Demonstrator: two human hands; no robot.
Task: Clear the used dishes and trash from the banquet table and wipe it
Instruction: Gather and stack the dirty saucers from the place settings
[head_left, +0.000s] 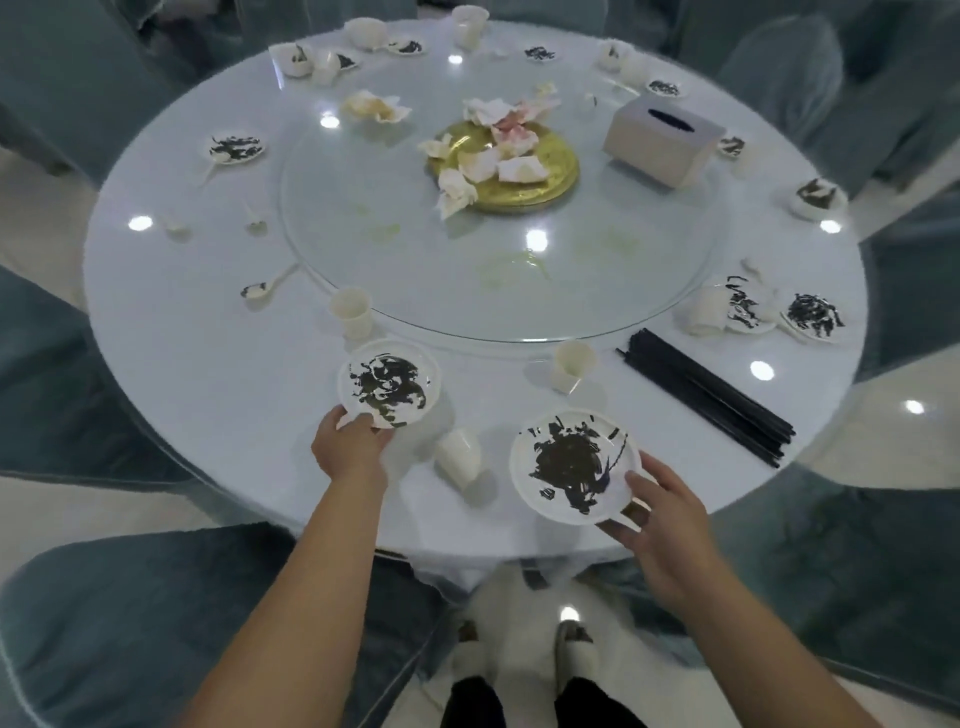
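here the left hand (349, 441) pinches the near rim of a small round white plate smeared with dark sauce (387, 382), left of centre on the round white banquet table (208, 374). the right hand (657, 519) curls its fingers under the near-right edge of a larger white sauce-stained plate (574, 465), thumb on top. a tipped white paper cup (460, 457) lies between them; a careless lift could knock it, or tilt a plate and drip sauce.

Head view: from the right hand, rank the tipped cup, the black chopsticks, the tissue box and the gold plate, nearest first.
From the right hand:
1. Tipped cup, just left, between the two plates.
2. Black chopsticks, right edge of the table.
3. Gold plate and tissue box, both far: too close to call.
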